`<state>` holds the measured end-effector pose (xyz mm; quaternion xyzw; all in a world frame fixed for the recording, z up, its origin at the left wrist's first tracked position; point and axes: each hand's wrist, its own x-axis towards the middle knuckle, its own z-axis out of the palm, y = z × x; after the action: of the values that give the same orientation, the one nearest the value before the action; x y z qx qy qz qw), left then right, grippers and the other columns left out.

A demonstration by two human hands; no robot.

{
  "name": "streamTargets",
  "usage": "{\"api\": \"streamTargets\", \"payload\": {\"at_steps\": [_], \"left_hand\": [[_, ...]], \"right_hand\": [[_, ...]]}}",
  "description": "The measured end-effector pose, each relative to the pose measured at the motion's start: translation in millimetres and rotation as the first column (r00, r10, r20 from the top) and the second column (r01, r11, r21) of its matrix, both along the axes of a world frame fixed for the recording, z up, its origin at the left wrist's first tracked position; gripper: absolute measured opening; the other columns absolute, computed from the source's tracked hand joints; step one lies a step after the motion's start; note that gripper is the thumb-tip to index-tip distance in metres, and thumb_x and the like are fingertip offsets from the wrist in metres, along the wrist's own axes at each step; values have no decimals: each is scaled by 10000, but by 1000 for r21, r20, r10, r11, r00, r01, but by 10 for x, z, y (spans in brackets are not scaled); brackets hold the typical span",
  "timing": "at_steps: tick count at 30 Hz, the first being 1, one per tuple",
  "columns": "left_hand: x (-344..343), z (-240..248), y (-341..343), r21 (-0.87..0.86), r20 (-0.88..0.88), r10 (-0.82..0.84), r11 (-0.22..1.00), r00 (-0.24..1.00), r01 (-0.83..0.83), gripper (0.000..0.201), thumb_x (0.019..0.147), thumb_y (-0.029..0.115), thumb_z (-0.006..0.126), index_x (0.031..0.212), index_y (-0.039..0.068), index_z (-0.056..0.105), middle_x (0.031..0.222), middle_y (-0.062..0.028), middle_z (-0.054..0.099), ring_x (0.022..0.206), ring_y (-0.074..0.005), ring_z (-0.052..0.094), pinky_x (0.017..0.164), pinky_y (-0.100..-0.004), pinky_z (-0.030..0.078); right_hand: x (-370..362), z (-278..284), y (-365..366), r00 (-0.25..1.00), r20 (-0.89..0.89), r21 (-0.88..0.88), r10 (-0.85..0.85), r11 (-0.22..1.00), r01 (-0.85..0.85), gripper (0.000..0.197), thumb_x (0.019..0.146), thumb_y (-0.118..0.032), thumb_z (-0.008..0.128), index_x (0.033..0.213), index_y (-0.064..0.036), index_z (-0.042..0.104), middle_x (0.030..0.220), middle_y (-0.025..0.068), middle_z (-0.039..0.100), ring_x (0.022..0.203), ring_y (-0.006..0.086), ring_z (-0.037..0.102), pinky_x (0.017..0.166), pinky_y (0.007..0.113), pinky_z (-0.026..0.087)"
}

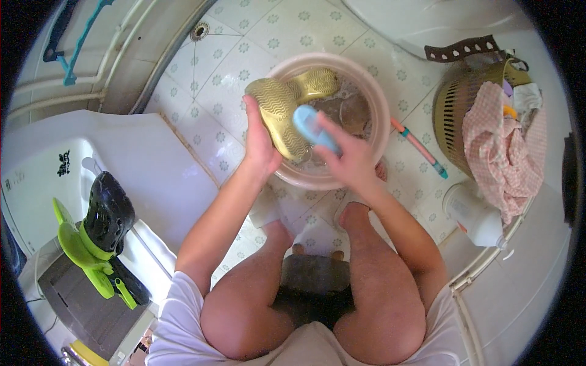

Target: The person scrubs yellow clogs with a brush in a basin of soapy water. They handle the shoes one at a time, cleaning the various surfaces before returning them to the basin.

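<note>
My left hand (261,143) grips a yellow-green shoe (274,110) by its side, the wavy-patterned sole turned up. In my right hand (348,155), slightly blurred, is a light blue scrubbing brush (313,126), held beside the sole's middle; I cannot tell whether its bristles touch it. A second yellow-green shoe (315,83) lies sole up at the far side of the pink basin (379,97). Water with some suds shows in the basin, and something dark lies under its surface.
Right of the basin, a pink stick with a teal end (421,149) lies on the tiled floor (223,91). Beyond it stand a laundry basket (448,122) with checked cloth (497,149) and a white bottle (473,213). Black-and-green shoes (101,229) sit at left.
</note>
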<state>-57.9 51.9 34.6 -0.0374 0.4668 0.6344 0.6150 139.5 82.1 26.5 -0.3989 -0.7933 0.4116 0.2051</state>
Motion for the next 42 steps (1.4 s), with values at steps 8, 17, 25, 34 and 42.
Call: {"api": "streamTargets", "payload": {"at_steps": [8,17,25,34,42], "left_hand": [[157,-30,-78,-15,7,-92,996,996,92,944,924,840,258,1469,97,463,1417,-129,560,1305,-309,530,1127,-454,403],[288,59,-47,10,-99,-92,996,991,94,855,1001,743,206,1514,86,395,1455,-135,521,1334,-300,504,1135,-438,393],[288,-106,-97,-3,-181,-137,990,974,138,762,1057,643,177,1499,65,405,1427,-154,535,1312,-298,520,1128,-432,406],[307,-5,-115,-47,-273,-181,984,945,174,684,1091,549,207,1428,11,462,1329,-161,596,1221,-267,591,1070,-403,471],[327,-82,-124,-5,-232,-150,988,961,153,595,1116,465,255,1415,2,478,1298,-148,613,1164,-224,616,1010,-372,507]], "right_hand": [[-67,304,-77,999,29,-146,-24,989,28,685,875,-192,756,1506,-176,490,1295,177,671,1097,314,708,918,392,557],[-59,112,26,984,-88,-106,-153,984,144,698,874,-334,760,1506,-221,487,1150,186,713,958,369,726,804,431,576],[-72,33,67,972,-169,-70,-161,986,151,683,897,-362,741,1510,-216,477,1104,203,718,897,383,729,749,435,578],[-62,58,128,980,-111,-82,-164,984,155,687,889,-396,740,1506,-235,484,1098,202,719,882,399,722,746,447,574],[-64,61,129,971,-152,-86,-184,981,173,684,885,-394,748,1499,-235,494,1007,193,737,840,372,737,721,434,573]]}}
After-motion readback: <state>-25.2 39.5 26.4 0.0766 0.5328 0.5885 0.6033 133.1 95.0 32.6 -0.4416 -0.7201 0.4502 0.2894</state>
